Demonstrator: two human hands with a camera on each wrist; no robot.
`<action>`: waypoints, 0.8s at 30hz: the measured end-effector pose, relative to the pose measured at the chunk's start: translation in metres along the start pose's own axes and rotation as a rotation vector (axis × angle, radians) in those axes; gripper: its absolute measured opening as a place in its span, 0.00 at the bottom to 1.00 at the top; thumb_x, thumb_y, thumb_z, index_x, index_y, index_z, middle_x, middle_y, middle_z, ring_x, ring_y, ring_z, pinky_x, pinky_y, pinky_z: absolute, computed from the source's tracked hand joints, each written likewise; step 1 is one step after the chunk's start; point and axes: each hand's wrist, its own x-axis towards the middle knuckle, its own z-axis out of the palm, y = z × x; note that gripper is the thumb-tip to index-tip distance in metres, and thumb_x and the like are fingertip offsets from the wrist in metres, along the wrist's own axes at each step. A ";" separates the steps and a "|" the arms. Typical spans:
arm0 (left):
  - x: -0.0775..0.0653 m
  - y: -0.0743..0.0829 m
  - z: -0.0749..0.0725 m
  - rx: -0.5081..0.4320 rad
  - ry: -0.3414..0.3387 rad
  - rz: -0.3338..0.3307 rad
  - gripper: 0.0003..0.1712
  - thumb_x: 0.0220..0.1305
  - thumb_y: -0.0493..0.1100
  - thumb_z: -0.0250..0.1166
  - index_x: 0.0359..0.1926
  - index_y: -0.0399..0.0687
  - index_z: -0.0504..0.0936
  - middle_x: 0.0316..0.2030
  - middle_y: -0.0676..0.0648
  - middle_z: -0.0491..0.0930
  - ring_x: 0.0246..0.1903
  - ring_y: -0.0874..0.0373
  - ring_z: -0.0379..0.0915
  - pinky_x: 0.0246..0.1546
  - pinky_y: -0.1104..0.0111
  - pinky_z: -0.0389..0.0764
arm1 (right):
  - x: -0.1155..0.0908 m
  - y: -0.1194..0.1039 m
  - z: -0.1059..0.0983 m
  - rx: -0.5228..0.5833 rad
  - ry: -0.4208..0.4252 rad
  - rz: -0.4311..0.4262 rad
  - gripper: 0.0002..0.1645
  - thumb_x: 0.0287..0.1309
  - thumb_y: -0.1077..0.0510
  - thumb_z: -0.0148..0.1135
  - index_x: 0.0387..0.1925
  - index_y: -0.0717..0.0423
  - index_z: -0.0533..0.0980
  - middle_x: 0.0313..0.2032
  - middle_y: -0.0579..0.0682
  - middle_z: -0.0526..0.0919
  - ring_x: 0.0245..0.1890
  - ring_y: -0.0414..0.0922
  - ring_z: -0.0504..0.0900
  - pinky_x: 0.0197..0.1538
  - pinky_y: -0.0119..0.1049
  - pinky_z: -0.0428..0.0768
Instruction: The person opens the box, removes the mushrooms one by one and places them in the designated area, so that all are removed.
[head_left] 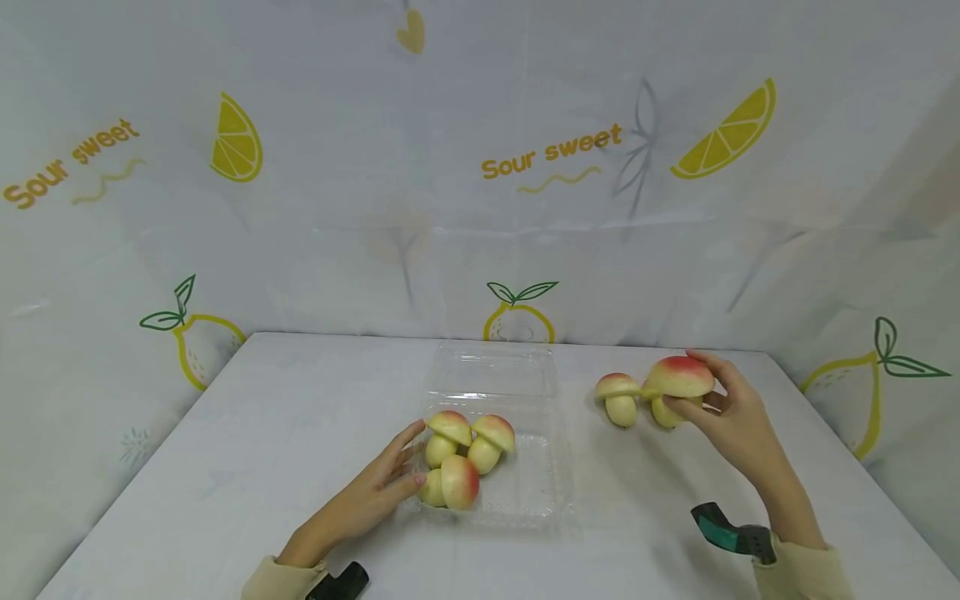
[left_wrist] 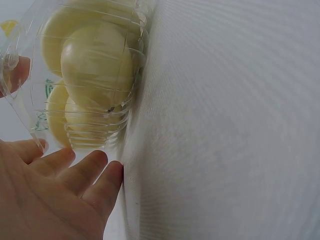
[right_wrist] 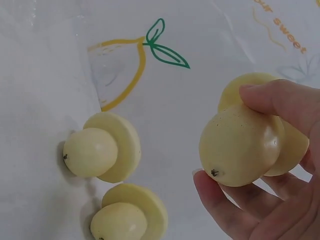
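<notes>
In the head view my right hand point(head_left: 731, 412) holds a pale yellow toy mushroom point(right_wrist: 242, 145) with a red-tinged cap, raised off the table. Thumb and fingers wrap its sides in the right wrist view. Two similar mushrooms stand on the table nearby, one point(head_left: 619, 400) to the left and another point(right_wrist: 122, 220) partly hidden behind the held one in the head view. My left hand point(head_left: 371, 492) is at the left side of a clear plastic box point(head_left: 528, 475), its fairly straight fingers right at the wall. Inside that box sit three mushrooms point(head_left: 459, 482), grouped to the left.
The box's clear lid point(head_left: 492, 369) lies folded back toward the wall. A white table point(head_left: 247, 417) carries everything, backed by a white cloth point(head_left: 360, 183) printed with lemons. Each wrist wears a dark strapped device, one of them the right wrist's camera mount point(head_left: 731, 533).
</notes>
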 end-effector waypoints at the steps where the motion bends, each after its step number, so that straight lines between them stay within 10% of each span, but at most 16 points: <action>1: 0.000 0.000 0.000 0.000 0.001 -0.001 0.41 0.76 0.49 0.53 0.79 0.50 0.42 0.79 0.42 0.44 0.75 0.36 0.48 0.71 0.40 0.56 | 0.000 0.001 -0.002 0.000 0.007 0.007 0.42 0.58 0.64 0.69 0.71 0.60 0.60 0.53 0.27 0.66 0.39 0.22 0.79 0.38 0.18 0.80; 24: 0.000 0.002 0.000 -0.011 0.003 -0.018 0.41 0.76 0.48 0.53 0.79 0.50 0.42 0.79 0.42 0.43 0.75 0.34 0.47 0.72 0.39 0.55 | -0.003 0.019 -0.016 0.090 0.057 0.053 0.44 0.58 0.68 0.67 0.72 0.51 0.59 0.51 0.32 0.67 0.37 0.24 0.82 0.32 0.31 0.86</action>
